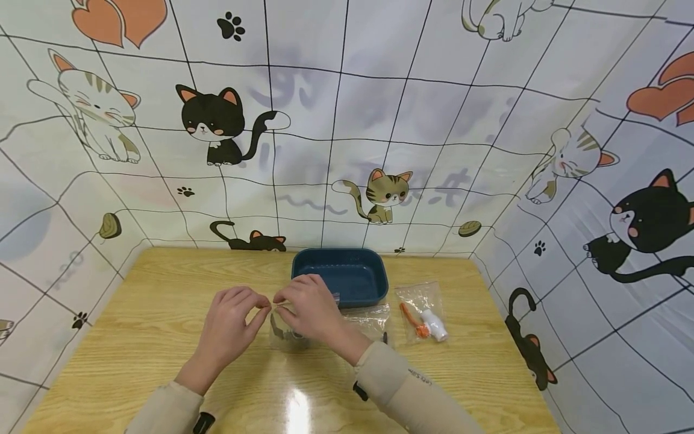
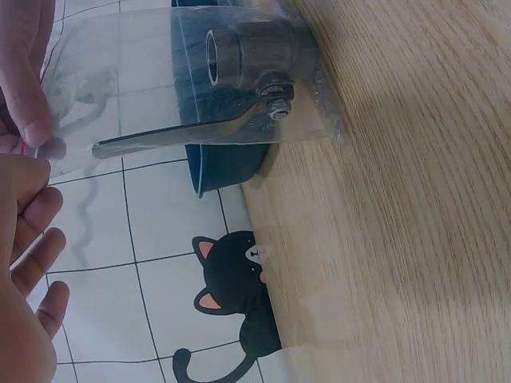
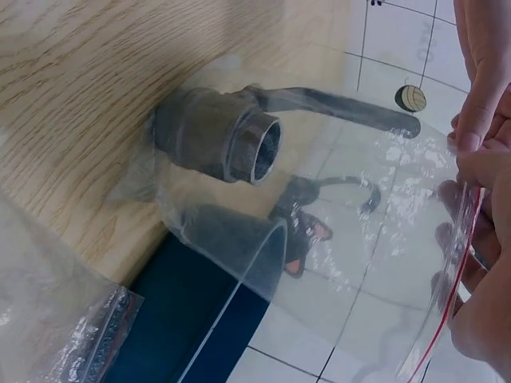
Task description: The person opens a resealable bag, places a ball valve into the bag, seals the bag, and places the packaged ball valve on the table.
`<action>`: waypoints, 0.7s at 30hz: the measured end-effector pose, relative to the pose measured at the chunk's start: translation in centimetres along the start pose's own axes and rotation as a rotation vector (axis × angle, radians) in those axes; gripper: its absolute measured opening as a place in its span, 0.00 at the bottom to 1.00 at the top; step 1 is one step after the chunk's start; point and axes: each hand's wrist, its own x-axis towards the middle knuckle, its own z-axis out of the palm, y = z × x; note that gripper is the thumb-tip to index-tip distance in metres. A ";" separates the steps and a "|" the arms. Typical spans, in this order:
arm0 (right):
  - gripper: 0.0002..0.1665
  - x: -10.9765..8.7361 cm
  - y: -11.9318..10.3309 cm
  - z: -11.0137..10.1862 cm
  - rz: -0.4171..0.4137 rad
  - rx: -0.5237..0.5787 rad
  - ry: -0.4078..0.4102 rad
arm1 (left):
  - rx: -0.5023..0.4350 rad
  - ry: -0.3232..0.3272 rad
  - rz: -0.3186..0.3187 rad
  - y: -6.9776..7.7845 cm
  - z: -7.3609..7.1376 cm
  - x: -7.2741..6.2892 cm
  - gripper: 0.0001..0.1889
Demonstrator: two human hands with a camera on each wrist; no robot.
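Note:
A clear zip bag (image 3: pixel 351 239) holds a metal ball valve (image 3: pixel 211 136) with a long lever handle (image 2: pixel 172 140). The bag stands upright with its bottom at the table, and a red line runs along its zip edge. My left hand (image 1: pixel 230 325) pinches the top edge near one corner between thumb and index finger. Close beside it, my right hand (image 1: pixel 311 307) pinches the same edge. The two sets of fingertips nearly meet in the head view. In the left wrist view, the other left-hand fingers (image 2: pixel 40 259) are loosely bent.
Behind the hands stands a dark blue plastic basin (image 1: pixel 340 277). Another clear zip bag (image 1: pixel 371 319) lies partly under the right forearm. Right of it is a clear bag (image 1: pixel 420 295) with an orange piece (image 1: pixel 414 322) and a white piece (image 1: pixel 434 325). Cat-print sheeting (image 1: pixel 309 157) surrounds the wooden table (image 1: pixel 260 398).

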 end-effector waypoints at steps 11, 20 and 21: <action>0.03 0.1 -0.6 -0.2 -0.004 0.021 0.022 | 0.016 -0.008 0.023 0.3 -0.4 -0.1 0.04; 0.06 -0.7 0.5 -0.5 0.046 0.027 -0.013 | 0.025 -0.013 0.006 0.3 -0.5 -0.2 0.03; 0.06 -0.9 0.8 -0.6 0.055 0.022 -0.014 | 0.025 -0.011 0.003 0.2 -0.5 -0.2 0.03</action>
